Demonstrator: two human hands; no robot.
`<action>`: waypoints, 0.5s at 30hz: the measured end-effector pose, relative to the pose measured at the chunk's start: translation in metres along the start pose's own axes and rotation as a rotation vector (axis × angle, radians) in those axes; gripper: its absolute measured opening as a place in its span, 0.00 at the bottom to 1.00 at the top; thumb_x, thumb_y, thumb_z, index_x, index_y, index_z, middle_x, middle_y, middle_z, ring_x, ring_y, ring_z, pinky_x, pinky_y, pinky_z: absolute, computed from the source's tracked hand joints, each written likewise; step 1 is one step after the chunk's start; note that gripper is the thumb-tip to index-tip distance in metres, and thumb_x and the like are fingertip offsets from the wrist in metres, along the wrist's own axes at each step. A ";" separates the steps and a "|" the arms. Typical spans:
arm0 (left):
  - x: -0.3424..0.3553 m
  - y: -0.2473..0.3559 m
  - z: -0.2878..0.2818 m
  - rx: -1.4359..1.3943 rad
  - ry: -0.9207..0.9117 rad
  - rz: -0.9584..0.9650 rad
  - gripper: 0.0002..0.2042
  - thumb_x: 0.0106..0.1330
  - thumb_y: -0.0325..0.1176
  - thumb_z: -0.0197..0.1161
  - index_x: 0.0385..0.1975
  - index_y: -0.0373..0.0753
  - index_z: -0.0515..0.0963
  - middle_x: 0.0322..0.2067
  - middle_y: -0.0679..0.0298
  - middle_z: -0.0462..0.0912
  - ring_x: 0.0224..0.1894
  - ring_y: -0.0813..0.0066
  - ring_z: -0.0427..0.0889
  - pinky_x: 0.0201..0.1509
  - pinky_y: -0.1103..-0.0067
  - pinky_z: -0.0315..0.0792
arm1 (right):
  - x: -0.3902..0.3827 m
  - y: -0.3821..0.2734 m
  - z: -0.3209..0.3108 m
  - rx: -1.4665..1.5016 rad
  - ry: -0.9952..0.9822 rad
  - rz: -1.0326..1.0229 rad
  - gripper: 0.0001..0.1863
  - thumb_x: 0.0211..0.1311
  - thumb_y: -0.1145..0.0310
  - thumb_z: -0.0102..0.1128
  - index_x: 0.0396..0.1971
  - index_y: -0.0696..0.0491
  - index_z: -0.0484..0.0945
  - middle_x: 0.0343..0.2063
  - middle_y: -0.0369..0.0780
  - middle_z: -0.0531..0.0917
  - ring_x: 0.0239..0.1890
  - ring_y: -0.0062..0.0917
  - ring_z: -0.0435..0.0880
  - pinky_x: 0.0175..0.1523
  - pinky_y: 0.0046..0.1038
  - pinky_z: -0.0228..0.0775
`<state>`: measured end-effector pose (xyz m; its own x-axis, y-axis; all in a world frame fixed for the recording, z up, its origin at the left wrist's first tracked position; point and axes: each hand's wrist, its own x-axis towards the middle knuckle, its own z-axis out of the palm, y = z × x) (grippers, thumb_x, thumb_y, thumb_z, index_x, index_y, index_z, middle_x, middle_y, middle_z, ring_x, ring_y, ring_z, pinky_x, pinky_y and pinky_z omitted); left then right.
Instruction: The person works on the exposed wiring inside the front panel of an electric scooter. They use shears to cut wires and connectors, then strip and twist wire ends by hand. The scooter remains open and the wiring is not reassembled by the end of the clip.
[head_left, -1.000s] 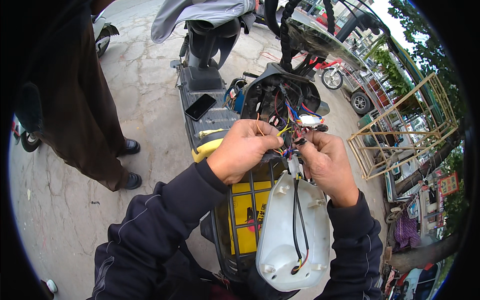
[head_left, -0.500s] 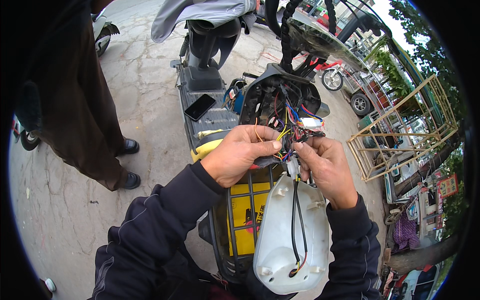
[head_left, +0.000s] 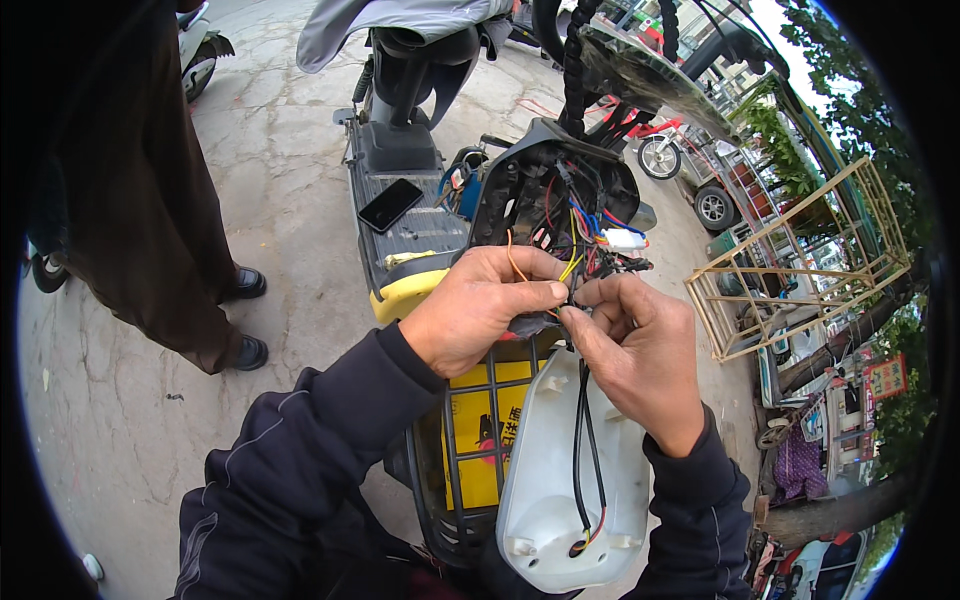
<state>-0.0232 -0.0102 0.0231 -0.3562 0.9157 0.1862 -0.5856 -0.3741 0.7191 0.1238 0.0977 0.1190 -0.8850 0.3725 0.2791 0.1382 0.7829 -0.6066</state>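
In front of the opened black front housing (head_left: 492,185) of a scooter, both hands meet over a tangle of coloured wires. My left hand (head_left: 480,310) is closed in a pinch on thin wires (head_left: 572,266), yellow ones among them; a loose orange wire (head_left: 512,258) curls over its fingers. Right beside its thumb tip, my right hand (head_left: 640,350) pinches the same wires, its fingertips partly hiding them. Below, a white plastic cover (head_left: 620,470) lies inner side up, and a black two-strand cable (head_left: 581,450) runs from its hole up to the hands. A white connector (head_left: 622,239) sits among the wires.
A black wire basket (head_left: 452,440) holds something yellow below my hands. On the scooter's footboard lies a black phone (head_left: 390,205), near a yellow part (head_left: 410,290). At the left stands a person in dark trousers (head_left: 150,230). A wooden frame (head_left: 800,260) stands at the right.
My right hand has moved left and closer to my left thumb, now covering the white connector at the cable's top. My left hand keeps its pinch. The whole view has shifted slightly.
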 end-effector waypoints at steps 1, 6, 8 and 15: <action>0.000 0.000 0.000 0.005 0.013 -0.002 0.06 0.72 0.27 0.65 0.45 0.35 0.84 0.39 0.67 0.87 0.40 0.82 0.83 0.49 0.82 0.78 | 0.002 0.001 0.002 -0.018 -0.003 0.014 0.05 0.63 0.76 0.69 0.33 0.62 0.82 0.19 0.32 0.81 0.20 0.09 0.74 0.26 0.16 0.64; -0.004 0.001 0.000 0.027 0.036 -0.016 0.05 0.74 0.27 0.64 0.44 0.34 0.83 0.38 0.67 0.86 0.40 0.82 0.83 0.49 0.82 0.77 | 0.010 0.008 -0.003 0.272 -0.079 0.235 0.06 0.64 0.75 0.67 0.33 0.62 0.81 0.20 0.33 0.82 0.20 0.13 0.77 0.26 0.18 0.66; -0.006 0.000 0.002 0.082 0.061 -0.001 0.06 0.75 0.28 0.63 0.44 0.33 0.82 0.39 0.67 0.85 0.41 0.82 0.82 0.49 0.81 0.77 | 0.011 0.012 -0.011 0.464 -0.126 0.337 0.06 0.65 0.75 0.66 0.34 0.62 0.81 0.22 0.33 0.82 0.20 0.13 0.77 0.26 0.18 0.66; -0.010 -0.002 0.005 0.037 0.046 -0.021 0.07 0.76 0.28 0.61 0.47 0.33 0.79 0.41 0.66 0.84 0.43 0.80 0.83 0.52 0.80 0.78 | 0.006 0.021 -0.011 0.485 -0.172 0.331 0.08 0.70 0.71 0.62 0.36 0.62 0.79 0.24 0.32 0.80 0.21 0.12 0.74 0.27 0.17 0.65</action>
<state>-0.0150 -0.0176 0.0235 -0.3775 0.9153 0.1407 -0.5663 -0.3484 0.7469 0.1257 0.1217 0.1161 -0.8945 0.4394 -0.0820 0.2358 0.3079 -0.9217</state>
